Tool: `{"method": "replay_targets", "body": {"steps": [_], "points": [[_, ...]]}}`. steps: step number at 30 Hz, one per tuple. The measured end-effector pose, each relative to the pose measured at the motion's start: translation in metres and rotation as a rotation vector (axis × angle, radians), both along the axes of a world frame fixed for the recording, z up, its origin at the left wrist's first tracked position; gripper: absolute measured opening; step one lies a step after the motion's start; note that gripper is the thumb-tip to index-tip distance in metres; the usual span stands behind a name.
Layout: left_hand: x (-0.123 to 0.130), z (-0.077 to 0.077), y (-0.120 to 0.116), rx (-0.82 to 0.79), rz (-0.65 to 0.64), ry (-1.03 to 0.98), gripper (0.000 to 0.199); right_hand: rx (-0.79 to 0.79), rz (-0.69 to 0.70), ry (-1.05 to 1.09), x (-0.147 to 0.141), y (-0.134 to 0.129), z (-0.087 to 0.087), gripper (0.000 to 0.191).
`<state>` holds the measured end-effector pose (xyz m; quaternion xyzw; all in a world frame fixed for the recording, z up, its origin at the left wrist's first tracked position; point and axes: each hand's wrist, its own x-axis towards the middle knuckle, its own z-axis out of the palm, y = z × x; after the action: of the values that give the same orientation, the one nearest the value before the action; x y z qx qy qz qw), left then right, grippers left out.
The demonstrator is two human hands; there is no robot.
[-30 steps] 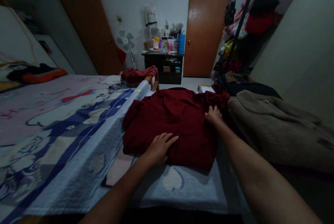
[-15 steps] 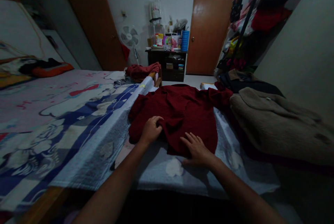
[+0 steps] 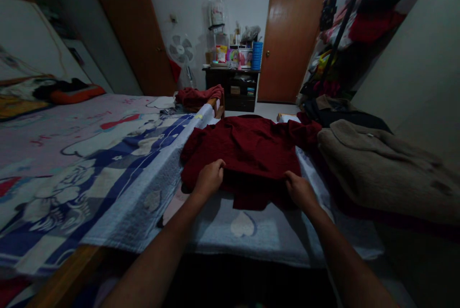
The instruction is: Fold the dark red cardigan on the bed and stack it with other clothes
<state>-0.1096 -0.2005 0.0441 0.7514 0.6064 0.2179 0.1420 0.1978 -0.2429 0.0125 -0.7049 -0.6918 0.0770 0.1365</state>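
Observation:
A dark red garment [image 3: 251,142] lies spread over a light blue cloth [image 3: 212,236] with heart shapes. Its near edge is lifted and stretched between my two hands. My left hand [image 3: 211,176] pinches that edge at the left, with fingers closed on the fabric. On the right, my right hand [image 3: 299,188] grips the same edge, fingertips pressed together. Below the raised edge, another layer of the garment rests on the cloth.
A bed with a patterned blanket [image 3: 118,154] is at the left. Folded brown clothing [image 3: 381,169] lies at the right. Behind stand a fan [image 3: 181,50], a dark cabinet [image 3: 230,75] and a wooden door [image 3: 283,35].
My right hand has moved up and right, going from spread fingers on the garment to gripping its edge. The near edge is now raised and pulled straighter between both hands.

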Motion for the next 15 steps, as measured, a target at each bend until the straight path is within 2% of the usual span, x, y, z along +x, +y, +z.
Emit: {"method": "replay_targets", "body": {"steps": [3, 6, 8, 10, 12, 15], "points": [[0.007, -0.027, -0.006, 0.107, -0.106, 0.068, 0.038, -0.015, 0.073, -0.030, 0.002, -0.010, -0.010, 0.033], [0.005, -0.055, -0.015, 0.039, -0.236, 0.210, 0.069, -0.036, 0.189, -0.050, 0.001, -0.025, -0.020, 0.046], [0.004, -0.065, -0.021, -0.013, -0.259, 0.282, 0.083, -0.045, 0.194, -0.073, 0.001, -0.034, -0.025, 0.052], [0.004, -0.066, -0.024, 0.013, -0.239, 0.310, 0.089, -0.060, 0.183, -0.088, 0.002, -0.039, -0.026, 0.058], [0.008, -0.061, -0.024, 0.064, -0.208, 0.313, 0.088, -0.096, 0.180, -0.087, 0.003, -0.043, -0.022, 0.064], [0.013, -0.049, -0.020, 0.060, -0.185, 0.302, 0.074, -0.170, 0.172, -0.085, 0.010, -0.046, -0.007, 0.063]]}}
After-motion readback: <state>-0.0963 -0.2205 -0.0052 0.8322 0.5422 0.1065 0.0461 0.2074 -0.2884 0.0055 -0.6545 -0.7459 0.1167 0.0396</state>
